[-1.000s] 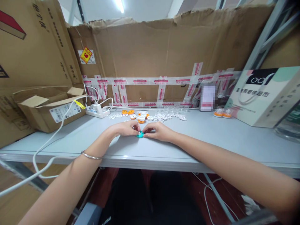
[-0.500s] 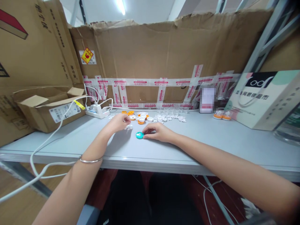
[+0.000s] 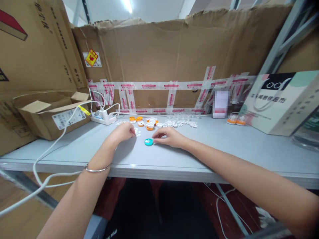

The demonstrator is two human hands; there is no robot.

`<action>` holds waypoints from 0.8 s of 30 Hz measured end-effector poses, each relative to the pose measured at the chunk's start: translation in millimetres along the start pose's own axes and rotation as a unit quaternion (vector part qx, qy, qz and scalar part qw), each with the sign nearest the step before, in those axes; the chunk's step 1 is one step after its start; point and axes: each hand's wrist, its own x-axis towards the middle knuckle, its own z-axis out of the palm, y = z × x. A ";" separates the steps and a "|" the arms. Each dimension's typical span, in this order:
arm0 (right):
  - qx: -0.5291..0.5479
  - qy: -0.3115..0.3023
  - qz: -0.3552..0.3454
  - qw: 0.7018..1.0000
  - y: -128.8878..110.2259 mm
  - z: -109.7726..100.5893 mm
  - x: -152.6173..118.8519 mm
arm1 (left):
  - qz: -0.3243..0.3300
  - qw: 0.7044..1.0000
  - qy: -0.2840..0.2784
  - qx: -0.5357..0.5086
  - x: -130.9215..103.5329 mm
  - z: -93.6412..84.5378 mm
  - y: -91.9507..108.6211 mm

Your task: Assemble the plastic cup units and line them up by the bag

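Note:
My right hand (image 3: 167,136) rests on the table, thumb and fingers pinched at the right edge of a small round teal piece (image 3: 149,142) that lies flat with something white on top. To the left, my left hand (image 3: 124,131) is closed, fingertips down at a few tiny white pieces (image 3: 137,132) on the tabletop. Whether a piece is between those fingertips is too small to tell. Behind both hands lie orange and white round parts (image 3: 150,127), with small clear and white plastic pieces (image 3: 174,124) spread beside them.
A power strip (image 3: 104,120) with white cables stands left of the parts, near an open cardboard box (image 3: 53,111). A phone (image 3: 220,104) leans at the back. Two orange-based pieces (image 3: 235,121) sit by a paper bag (image 3: 276,106). A large cardboard sheet (image 3: 154,53) walls the back.
My left hand has come down from just above the tiny white pieces to the tabletop at their left side. The right hand stays at the teal piece.

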 end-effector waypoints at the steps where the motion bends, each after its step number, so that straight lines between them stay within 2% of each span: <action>1: 0.001 0.001 -0.001 1.000 -0.3 -0.2 0.0 | 0.002 1.000 0.000 0.003 -0.2 -0.2 0.7; 11: -0.018 0.022 -0.016 0.999 1.7 -1.3 0.9 | 0.039 0.997 0.039 0.052 -8.1 -2.5 12.4; 16: -0.017 0.046 0.000 0.999 2.3 -1.0 2.6 | 0.042 0.996 0.077 0.018 -8.9 -1.5 15.0; 19: 0.011 0.075 0.010 0.997 1.4 0.2 4.0 | 0.081 0.992 0.085 -0.039 -11.0 -1.9 25.6; 21: 0.048 0.097 0.019 0.994 0.5 1.4 4.9 | 0.129 0.980 0.070 -0.134 -13.4 -1.6 35.1; 24: 0.105 0.121 0.027 0.987 0.0 3.3 6.0 | 0.171 0.926 0.044 -0.333 -16.5 0.6 45.6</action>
